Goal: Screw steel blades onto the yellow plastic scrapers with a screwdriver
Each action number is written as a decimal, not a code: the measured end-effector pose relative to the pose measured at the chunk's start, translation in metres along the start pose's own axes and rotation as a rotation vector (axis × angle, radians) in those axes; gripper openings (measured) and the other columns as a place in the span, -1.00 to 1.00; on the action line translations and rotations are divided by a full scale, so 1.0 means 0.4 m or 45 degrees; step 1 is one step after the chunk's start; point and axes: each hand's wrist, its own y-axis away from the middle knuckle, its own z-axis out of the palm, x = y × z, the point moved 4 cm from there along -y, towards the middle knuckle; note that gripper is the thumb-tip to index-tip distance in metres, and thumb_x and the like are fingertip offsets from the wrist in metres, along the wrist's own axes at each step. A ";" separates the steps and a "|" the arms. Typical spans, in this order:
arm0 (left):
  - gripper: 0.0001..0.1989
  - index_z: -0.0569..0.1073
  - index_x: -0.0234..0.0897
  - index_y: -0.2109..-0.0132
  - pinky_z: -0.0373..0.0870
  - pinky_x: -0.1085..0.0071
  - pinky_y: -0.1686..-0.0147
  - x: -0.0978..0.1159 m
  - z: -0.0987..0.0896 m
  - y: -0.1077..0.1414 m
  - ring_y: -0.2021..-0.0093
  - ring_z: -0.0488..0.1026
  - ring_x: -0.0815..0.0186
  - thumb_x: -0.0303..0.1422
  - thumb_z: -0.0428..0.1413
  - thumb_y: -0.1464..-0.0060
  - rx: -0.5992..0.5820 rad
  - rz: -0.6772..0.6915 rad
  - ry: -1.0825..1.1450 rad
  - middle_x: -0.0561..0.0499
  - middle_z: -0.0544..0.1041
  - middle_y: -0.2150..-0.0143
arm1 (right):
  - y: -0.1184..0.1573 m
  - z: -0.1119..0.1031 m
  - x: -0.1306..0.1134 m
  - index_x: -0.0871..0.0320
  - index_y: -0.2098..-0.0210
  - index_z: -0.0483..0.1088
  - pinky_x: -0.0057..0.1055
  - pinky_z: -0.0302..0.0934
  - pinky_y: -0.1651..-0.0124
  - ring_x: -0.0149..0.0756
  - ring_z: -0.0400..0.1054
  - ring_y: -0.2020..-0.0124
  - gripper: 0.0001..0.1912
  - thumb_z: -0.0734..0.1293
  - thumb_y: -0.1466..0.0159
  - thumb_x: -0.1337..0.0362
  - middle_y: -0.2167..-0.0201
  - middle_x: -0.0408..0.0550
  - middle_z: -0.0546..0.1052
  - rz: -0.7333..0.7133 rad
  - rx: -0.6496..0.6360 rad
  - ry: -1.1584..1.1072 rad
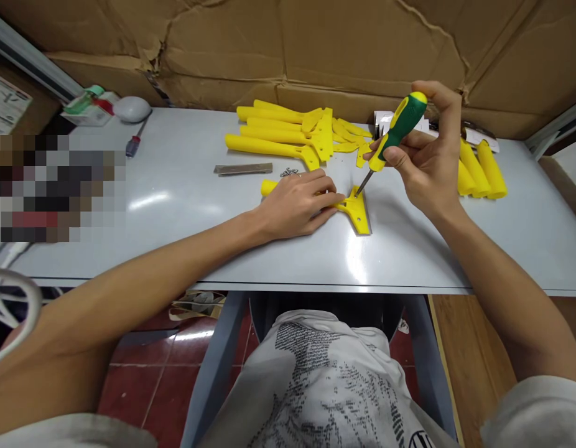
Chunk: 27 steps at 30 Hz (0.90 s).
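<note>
My left hand (303, 204) presses a yellow scraper (356, 213) down on the table, its fingers closed over the handle. A thin metal blade edge shows along the scraper's right side. Raised above it, my right hand (430, 158) grips a green and yellow screwdriver (400, 132), tilted, with its tip at the upper hole in the scraper head. Just behind my left hand lie small screws (289, 172). A stack of flat grey-brown blades (244, 169) rests to their left.
Several yellow scraper handles (269, 144) and loose yellow head pieces (348, 134) lie at the back. Yellow tubes (479, 168) stand to the right. Another screwdriver (134, 144) and a white rounded object (132, 109) sit back left. Cardboard (316, 50) walls the rear.
</note>
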 end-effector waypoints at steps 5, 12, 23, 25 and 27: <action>-0.68 0.71 -0.18 -0.20 0.46 0.23 0.18 -0.004 -0.001 -0.001 -0.02 0.63 0.12 -0.22 0.08 -0.62 -0.041 -0.015 0.014 -0.12 0.74 -0.01 | -0.001 -0.002 -0.005 -0.59 -0.36 0.32 0.15 0.76 -0.04 0.08 0.67 -0.18 -0.15 0.67 -0.18 -0.37 -0.51 -0.25 0.43 -0.094 0.010 0.056; -0.67 0.71 -0.15 -0.22 0.42 0.25 0.21 -0.013 -0.001 0.002 -0.01 0.66 0.13 -0.19 0.08 -0.63 -0.027 0.007 0.023 -0.11 0.74 0.00 | -0.005 -0.001 -0.019 -0.58 -0.39 0.31 0.07 0.79 0.02 0.06 0.64 -0.25 -0.10 0.67 -0.17 -0.39 -0.57 -0.26 0.36 -0.084 -0.093 0.038; -0.67 0.71 -0.13 -0.21 0.45 0.26 0.20 -0.006 0.007 0.005 0.04 0.66 0.16 -0.20 0.07 -0.65 0.001 0.002 -0.012 -0.10 0.74 0.02 | -0.012 0.017 0.054 -0.59 -0.37 0.29 -0.06 0.71 0.27 0.16 0.66 -0.15 -0.02 0.70 -0.08 -0.43 -0.06 -0.12 0.61 -0.241 0.145 0.118; -0.66 0.71 -0.14 -0.21 0.43 0.27 0.22 -0.003 0.006 0.004 0.05 0.66 0.16 -0.20 0.06 -0.65 0.011 0.012 -0.033 -0.10 0.73 0.03 | 0.000 0.024 0.051 -0.59 -0.41 0.25 -0.07 0.70 0.29 0.17 0.66 -0.16 0.00 0.69 -0.11 -0.41 -0.09 -0.11 0.60 -0.265 0.200 0.159; -0.67 0.72 -0.15 -0.20 0.42 0.27 0.23 -0.002 0.004 0.003 0.06 0.66 0.17 -0.22 0.07 -0.65 0.019 0.018 -0.038 -0.10 0.73 0.04 | 0.013 0.031 0.032 -0.56 -0.45 0.24 -0.07 0.69 0.27 0.16 0.66 -0.16 0.00 0.70 -0.15 -0.35 -0.17 -0.11 0.59 -0.261 0.205 0.218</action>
